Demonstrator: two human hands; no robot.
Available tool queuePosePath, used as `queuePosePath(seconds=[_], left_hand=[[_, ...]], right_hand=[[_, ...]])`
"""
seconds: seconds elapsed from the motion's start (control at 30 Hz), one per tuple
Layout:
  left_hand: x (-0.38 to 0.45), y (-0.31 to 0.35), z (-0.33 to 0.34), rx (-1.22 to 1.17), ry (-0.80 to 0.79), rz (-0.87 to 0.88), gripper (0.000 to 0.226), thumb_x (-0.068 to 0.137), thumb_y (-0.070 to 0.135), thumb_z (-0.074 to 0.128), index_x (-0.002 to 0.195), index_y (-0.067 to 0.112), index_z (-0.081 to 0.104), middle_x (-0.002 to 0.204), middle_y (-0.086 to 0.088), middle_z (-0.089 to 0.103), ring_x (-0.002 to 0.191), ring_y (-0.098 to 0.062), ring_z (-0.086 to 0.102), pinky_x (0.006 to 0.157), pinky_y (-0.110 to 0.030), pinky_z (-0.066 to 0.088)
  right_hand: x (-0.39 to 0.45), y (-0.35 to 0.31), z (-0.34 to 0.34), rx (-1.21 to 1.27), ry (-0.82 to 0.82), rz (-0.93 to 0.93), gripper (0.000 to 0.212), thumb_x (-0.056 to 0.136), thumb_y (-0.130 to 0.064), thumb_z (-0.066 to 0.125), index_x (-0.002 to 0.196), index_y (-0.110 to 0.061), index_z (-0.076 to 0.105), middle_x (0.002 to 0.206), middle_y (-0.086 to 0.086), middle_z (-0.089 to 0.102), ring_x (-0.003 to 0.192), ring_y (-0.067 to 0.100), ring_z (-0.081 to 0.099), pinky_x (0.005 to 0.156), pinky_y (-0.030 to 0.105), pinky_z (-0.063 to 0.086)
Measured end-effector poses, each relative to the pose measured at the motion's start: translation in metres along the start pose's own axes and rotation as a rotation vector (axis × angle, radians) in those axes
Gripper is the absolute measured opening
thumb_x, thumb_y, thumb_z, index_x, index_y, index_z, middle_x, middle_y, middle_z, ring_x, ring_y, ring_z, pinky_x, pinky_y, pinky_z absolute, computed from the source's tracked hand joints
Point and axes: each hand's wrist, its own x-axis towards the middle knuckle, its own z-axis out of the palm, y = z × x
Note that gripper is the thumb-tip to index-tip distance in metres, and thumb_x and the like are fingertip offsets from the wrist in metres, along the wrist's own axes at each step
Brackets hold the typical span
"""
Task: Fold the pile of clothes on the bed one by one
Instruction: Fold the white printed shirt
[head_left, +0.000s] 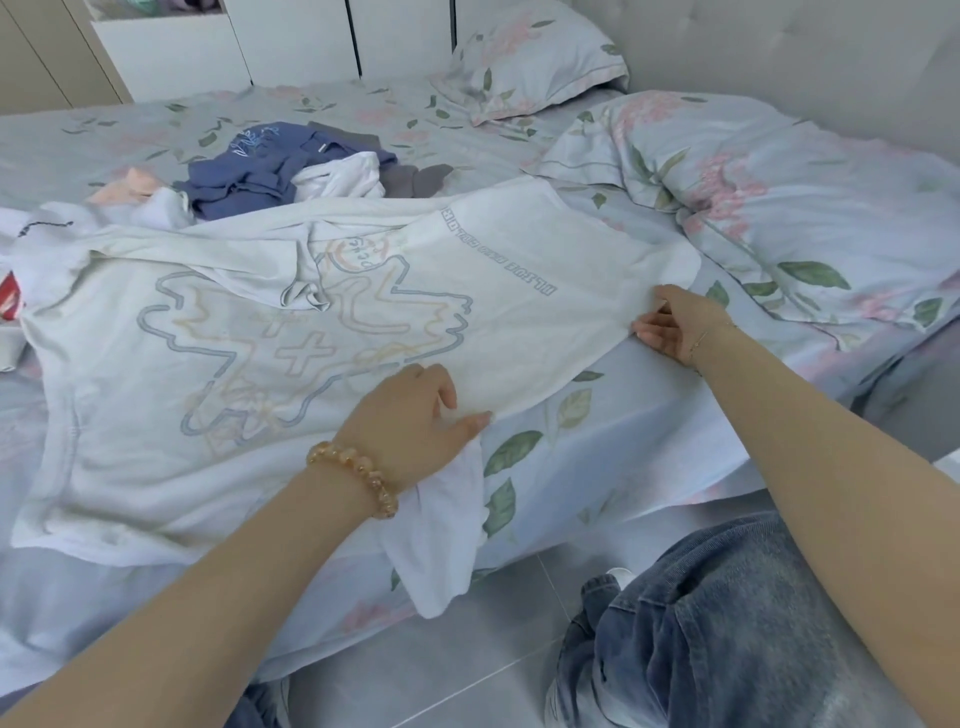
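Bed (649, 447) with a flowered sheet carries everything, and most of the work on it looks not yet done. White T-shirt (270, 332) with a pale printed design lies spread over the near side, print up, wrinkled near the collar, one part hanging over the bed edge toward the floor. I judge this is the garment being folded now, and it is only at the start: no clean fold is made in it yet.

Behind it, toward the far side, the pile of clothes (291, 166) waits unfolded: a blue piece, a white one, something grey, something peach. No finished folded stack can be seen anywhere.

The left hand (415, 415) holds the near edge of the shirt between thumb and fingers. The right hand (675, 325) grips the edge farther to the right, fingers curled under the cloth.

How many garments are in the pile is hard to count, since they overlap. At the left border more white cloth and a red thing are cut off; possibly they are clothes too.
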Motion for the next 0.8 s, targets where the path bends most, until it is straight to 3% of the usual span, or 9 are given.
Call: queuePosePath(seconds=[0.07, 0.17, 0.27, 0.37, 0.43, 0.57, 0.67, 0.77, 0.8], left_hand=[[0.006, 0.001, 0.012, 0.086, -0.048, -0.018, 0.040, 0.083, 0.060, 0.057, 0.095, 0.022, 0.051, 0.092, 0.007, 0.048, 0.083, -0.013, 0.051, 0.077, -0.029, 0.044], [0.011, 0.004, 0.028, 0.155, -0.028, 0.084, 0.028, 0.091, 0.046, 0.054, 0.089, 0.018, 0.050, 0.083, 0.006, 0.044, 0.079, -0.016, 0.049, 0.070, -0.028, 0.038], [0.017, 0.004, 0.023, 0.157, -0.082, 0.151, 0.023, 0.095, 0.035, 0.052, 0.078, 0.021, 0.044, 0.075, 0.009, 0.039, 0.071, -0.011, 0.043, 0.061, -0.023, 0.027], [0.016, 0.001, 0.005, 0.069, -0.194, 0.213, 0.033, 0.092, 0.030, 0.059, 0.067, 0.028, 0.038, 0.066, 0.010, 0.041, 0.061, -0.003, 0.039, 0.057, -0.019, 0.027], [0.008, 0.001, -0.005, -0.048, -0.238, 0.212, 0.035, 0.091, 0.025, 0.062, 0.064, 0.028, 0.040, 0.057, 0.012, 0.044, 0.056, -0.003, 0.040, 0.056, -0.017, 0.029], [-0.006, 0.008, -0.002, -0.052, -0.308, 0.271, 0.033, 0.092, 0.024, 0.057, 0.065, 0.021, 0.039, 0.060, 0.009, 0.042, 0.059, -0.007, 0.038, 0.057, -0.020, 0.032], [-0.013, 0.007, 0.010, 0.080, -0.275, 0.314, 0.026, 0.087, 0.035, 0.039, 0.067, 0.020, 0.032, 0.070, 0.005, 0.040, 0.067, -0.007, 0.035, 0.063, -0.022, 0.031], [-0.017, 0.008, 0.011, 0.074, -0.257, 0.332, 0.023, 0.084, 0.036, 0.035, 0.067, 0.021, 0.029, 0.068, 0.005, 0.037, 0.062, -0.008, 0.033, 0.058, -0.022, 0.026], [-0.018, 0.007, 0.009, 0.058, -0.267, 0.327, 0.026, 0.088, 0.035, 0.038, 0.067, 0.021, 0.030, 0.067, 0.006, 0.037, 0.060, -0.008, 0.033, 0.057, -0.022, 0.026]], right_hand=[[0.005, -0.003, 0.002, -0.088, 0.050, -0.028, 0.032, 0.094, -0.032, 0.059, 0.077, -0.007, 0.048, 0.068, 0.007, 0.059, 0.030, 0.009, 0.056, 0.030, 0.017, 0.042], [0.012, -0.009, 0.006, -0.177, 0.070, -0.065, 0.033, 0.088, -0.030, 0.067, 0.070, -0.008, 0.052, 0.046, 0.004, 0.056, 0.025, 0.007, 0.048, 0.029, 0.015, 0.039], [0.018, -0.010, 0.007, -0.174, 0.043, -0.093, 0.026, 0.086, -0.020, 0.068, 0.072, -0.006, 0.052, 0.057, 0.008, 0.053, 0.028, 0.009, 0.050, 0.030, 0.016, 0.041], [0.019, -0.012, 0.002, -0.020, 0.103, -0.204, 0.019, 0.079, -0.014, 0.064, 0.072, -0.011, 0.047, 0.067, 0.009, 0.047, 0.060, 0.025, 0.055, 0.057, 0.033, 0.058], [0.019, -0.012, -0.007, 0.063, 0.144, -0.216, 0.022, 0.078, -0.012, 0.060, 0.066, -0.014, 0.042, 0.072, 0.007, 0.044, 0.072, 0.025, 0.051, 0.069, 0.040, 0.055], [0.026, -0.007, -0.034, 0.180, 0.096, -0.093, 0.010, 0.087, -0.001, 0.057, 0.092, -0.009, 0.057, 0.093, 0.010, 0.057, 0.080, 0.023, 0.058, 0.064, 0.035, 0.057], [0.032, -0.006, -0.046, 0.284, 0.075, -0.085, 0.022, 0.089, -0.001, 0.063, 0.110, -0.006, 0.058, 0.105, 0.010, 0.063, 0.074, 0.018, 0.063, 0.049, 0.030, 0.057], [0.029, -0.011, -0.048, 0.313, 0.235, -0.166, 0.040, 0.086, -0.005, 0.066, 0.125, -0.004, 0.057, 0.087, 0.004, 0.064, 0.065, 0.014, 0.059, 0.052, 0.026, 0.053], [0.028, -0.014, -0.049, 0.279, 0.295, -0.202, 0.032, 0.085, -0.005, 0.064, 0.117, -0.001, 0.061, 0.074, 0.003, 0.057, 0.061, 0.013, 0.053, 0.057, 0.026, 0.049]])
